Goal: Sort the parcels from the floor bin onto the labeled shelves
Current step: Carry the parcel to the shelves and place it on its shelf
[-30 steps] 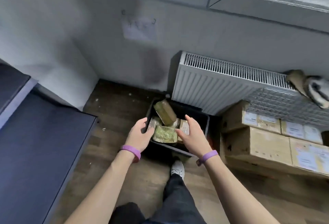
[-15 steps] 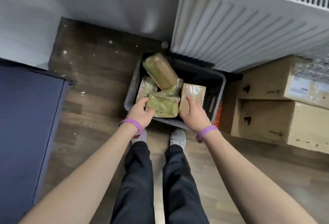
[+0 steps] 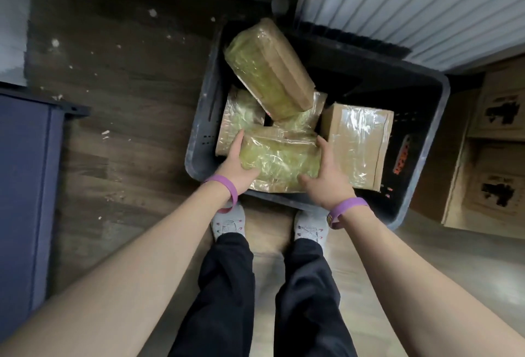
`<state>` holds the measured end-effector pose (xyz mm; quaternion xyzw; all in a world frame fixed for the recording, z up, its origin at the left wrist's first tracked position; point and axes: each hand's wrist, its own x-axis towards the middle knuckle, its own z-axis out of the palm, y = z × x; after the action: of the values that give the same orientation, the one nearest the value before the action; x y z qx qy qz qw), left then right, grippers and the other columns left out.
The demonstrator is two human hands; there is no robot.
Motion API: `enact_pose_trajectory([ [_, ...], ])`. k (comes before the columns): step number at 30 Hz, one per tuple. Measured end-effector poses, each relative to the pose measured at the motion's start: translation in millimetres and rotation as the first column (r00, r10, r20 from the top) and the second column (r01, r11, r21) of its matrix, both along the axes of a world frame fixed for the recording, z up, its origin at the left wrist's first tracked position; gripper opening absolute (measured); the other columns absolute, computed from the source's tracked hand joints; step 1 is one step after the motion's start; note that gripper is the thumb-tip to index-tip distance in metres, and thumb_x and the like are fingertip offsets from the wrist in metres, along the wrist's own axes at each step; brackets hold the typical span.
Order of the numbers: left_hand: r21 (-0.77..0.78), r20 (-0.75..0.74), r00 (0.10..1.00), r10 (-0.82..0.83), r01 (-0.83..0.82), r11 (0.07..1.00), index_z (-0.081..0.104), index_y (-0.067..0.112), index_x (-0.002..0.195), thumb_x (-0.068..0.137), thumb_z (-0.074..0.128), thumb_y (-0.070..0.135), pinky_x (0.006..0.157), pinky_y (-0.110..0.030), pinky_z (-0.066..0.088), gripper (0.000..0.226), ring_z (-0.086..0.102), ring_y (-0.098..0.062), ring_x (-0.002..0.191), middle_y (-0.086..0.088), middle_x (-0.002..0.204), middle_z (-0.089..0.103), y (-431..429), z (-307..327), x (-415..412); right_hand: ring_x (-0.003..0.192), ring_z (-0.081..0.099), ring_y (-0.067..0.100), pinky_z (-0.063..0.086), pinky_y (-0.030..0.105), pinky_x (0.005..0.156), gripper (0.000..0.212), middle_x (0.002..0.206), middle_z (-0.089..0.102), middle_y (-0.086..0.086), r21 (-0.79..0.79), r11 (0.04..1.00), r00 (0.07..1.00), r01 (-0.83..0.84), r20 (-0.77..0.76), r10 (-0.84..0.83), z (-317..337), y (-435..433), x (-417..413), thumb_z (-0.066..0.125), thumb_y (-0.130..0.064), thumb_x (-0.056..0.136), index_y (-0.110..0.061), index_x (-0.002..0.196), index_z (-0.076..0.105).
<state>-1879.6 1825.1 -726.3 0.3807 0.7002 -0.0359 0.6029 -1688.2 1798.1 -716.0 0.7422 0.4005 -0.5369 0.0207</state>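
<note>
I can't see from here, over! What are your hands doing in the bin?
Left hand, right hand grip the front parcel at its ends. Sits in the bin. Tilted parcel leans close behind.

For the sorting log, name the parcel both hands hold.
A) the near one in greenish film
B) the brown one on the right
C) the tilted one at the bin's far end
A: the left hand and right hand clasp opposite ends of the near greenish parcel in the bin.

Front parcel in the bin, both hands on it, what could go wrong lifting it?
The tilted parcel leans just behind the front parcel; lifting may topple it. The glossy wrap could slip in the grip of the left hand and right hand, which hold its ends.
</note>
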Motion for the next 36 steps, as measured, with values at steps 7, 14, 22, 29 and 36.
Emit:
enact_pose_trajectory([
  [7,0.059,0.04,0.983,0.177,-0.179,0.982,0.019,0.053,0.133,0.083,0.062,0.018,0.068,-0.022,0.041,0.075,0.054,-0.009,0.097,0.001,0.141,0.04,-2.8,70.9,11.3,0.134,0.035,0.016,0.032,0.036,0.114,0.076,0.149,0.034,0.001,0.064,0.953,0.943,0.295,-0.18,-0.28,60.3,-4.7,-3.5,0.069,-0.011,0.085,-0.023,0.146,0.025],
  [14,0.19,0.077,0.96,0.268,-0.279,0.941,0.016,0.052,0.137,0.083,0.059,0.02,0.089,-0.033,0.045,0.076,0.051,-0.015,0.111,0.006,0.141,0.039,-3.5,231.9,21.6,0.125,0.039,0.01,0.038,0.045,0.11,0.061,0.126,0.041,-0.017,0.28,0.889,0.924,0.363,-0.229,-0.306,224.8,10.3,4.0,0.067,-0.006,0.083,-0.036,0.129,0.041],
  [22,0.422,0.105,0.944,0.312,-0.326,0.846,0.02,0.049,0.141,0.081,0.061,0.013,0.107,-0.043,0.039,0.081,0.041,-0.018,0.126,0.003,0.145,0.035,-2.5,444.4,14.3,0.116,0.05,0.02,0.044,0.046,0.103,0.068,0.125,0.041,0.002,0.457,0.852,0.96,0.258,-0.221,-0.172,427.8,31.1,15.0,0.058,-0.027,0.092,-0.042,0.149,0.025],
  [29,0.464,-0.008,0.993,0.117,-0.1,0.88,0.0,0.045,0.147,0.064,0.085,0.023,0.109,-0.04,0.034,0.121,0.037,-0.026,0.129,-0.006,0.143,0.025,-18.9,566.3,0.2,0.12,0.051,0.016,0.043,0.039,0.105,0.059,0.132,0.051,0.0,0.571,0.815,0.973,0.097,-0.228,0.044,549.3,37.2,13.8,0.051,-0.038,0.094,-0.032,0.149,0.031],
  [36,0.639,-0.197,0.96,0.197,-0.026,0.769,0.018,0.048,0.145,0.064,0.085,0.034,0.104,-0.034,0.035,0.106,0.048,-0.031,0.106,-0.004,0.11,0.029,-20.7,624.6,16.1,0.119,0.058,0.015,0.044,0.037,0.106,0.042,0.13,0.063,-0.001,0.699,0.714,0.96,0.039,-0.225,0.168,617.4,50.6,15.4,0.059,-0.029,0.091,-0.021,0.132,0.058],
])
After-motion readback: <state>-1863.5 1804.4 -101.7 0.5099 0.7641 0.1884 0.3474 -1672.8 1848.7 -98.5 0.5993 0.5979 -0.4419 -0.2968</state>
